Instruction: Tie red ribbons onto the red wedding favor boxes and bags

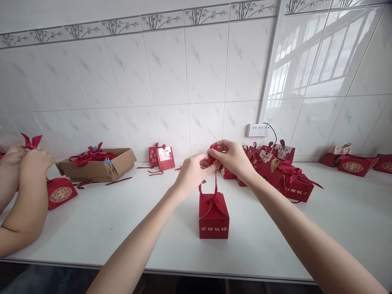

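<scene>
A red gift box with gold characters stands upright on the white table in front of me. Its red ribbon rises from the folded top as a loop up to my hands. My left hand is closed, its fingers pinching the ribbon from the left. From the right, my right hand pinches the same ribbon, and a ribbon end sticks up between the fingertips. Both hands nearly touch above the box. Exactly how the ribbon is knotted is hidden by the fingers.
Red gift boxes are piled at the right by the wall, with more farther right. A cardboard box of ribbons and red tags are at the back left. At far left, a co-worker's hands hold ribbon above another red box.
</scene>
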Demonstrator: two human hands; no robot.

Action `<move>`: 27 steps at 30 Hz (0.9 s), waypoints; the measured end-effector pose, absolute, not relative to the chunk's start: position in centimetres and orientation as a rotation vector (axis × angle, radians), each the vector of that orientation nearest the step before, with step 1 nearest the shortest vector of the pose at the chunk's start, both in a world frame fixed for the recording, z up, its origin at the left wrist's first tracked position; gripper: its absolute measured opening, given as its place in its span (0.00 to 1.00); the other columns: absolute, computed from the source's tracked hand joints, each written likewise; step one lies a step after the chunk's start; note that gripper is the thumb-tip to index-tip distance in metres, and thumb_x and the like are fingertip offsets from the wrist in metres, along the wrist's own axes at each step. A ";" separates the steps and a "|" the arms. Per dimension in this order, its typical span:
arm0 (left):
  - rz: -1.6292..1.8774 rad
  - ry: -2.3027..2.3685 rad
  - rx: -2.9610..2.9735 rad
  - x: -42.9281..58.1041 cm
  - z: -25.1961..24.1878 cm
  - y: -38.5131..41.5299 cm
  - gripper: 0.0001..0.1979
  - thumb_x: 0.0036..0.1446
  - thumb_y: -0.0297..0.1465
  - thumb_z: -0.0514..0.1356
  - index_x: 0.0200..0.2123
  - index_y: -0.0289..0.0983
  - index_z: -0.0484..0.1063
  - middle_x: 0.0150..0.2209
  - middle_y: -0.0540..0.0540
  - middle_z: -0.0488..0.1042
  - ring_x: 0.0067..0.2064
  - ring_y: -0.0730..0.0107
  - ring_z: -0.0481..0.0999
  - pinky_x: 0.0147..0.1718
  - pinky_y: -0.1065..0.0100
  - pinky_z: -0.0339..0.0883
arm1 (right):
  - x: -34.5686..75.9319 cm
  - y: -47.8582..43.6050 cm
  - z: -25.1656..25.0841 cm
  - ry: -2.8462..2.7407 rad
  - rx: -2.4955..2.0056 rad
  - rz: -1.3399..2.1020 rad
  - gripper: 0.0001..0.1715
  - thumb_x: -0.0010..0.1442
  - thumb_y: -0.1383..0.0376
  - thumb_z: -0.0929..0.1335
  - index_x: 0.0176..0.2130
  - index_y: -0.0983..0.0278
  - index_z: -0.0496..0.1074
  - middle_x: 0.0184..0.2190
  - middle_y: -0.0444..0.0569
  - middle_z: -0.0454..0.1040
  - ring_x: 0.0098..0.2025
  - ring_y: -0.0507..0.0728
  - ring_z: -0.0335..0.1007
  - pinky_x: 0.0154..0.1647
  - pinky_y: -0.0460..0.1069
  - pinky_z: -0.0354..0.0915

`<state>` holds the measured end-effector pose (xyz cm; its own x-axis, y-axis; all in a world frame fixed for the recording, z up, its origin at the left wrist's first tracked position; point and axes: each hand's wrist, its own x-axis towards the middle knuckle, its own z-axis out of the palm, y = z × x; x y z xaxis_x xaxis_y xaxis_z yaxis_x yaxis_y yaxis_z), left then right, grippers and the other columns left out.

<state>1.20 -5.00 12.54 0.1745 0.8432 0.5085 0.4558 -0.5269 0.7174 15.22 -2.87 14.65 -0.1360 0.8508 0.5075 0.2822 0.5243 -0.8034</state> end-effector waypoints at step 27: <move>1.334 1.167 2.004 0.5 9.4 -5.5 0.17 0.51 0.38 0.61 0.44 0.39 0.70 0.46 0.44 0.74 0.48 0.64 0.72 0.48 0.65 0.64 | 16.3 -2.6 12.9 -1.700 -0.769 0.873 0.23 0.44 0.49 0.73 0.22 0.64 0.66 0.21 0.43 0.69 0.23 0.48 0.61 0.23 0.45 0.58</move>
<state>0.46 -5.49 9.37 0.1687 0.8429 0.5110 0.3945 -0.5328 0.7486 16.33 -2.63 12.92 -0.2648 0.8270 0.4960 0.0787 0.5311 -0.8436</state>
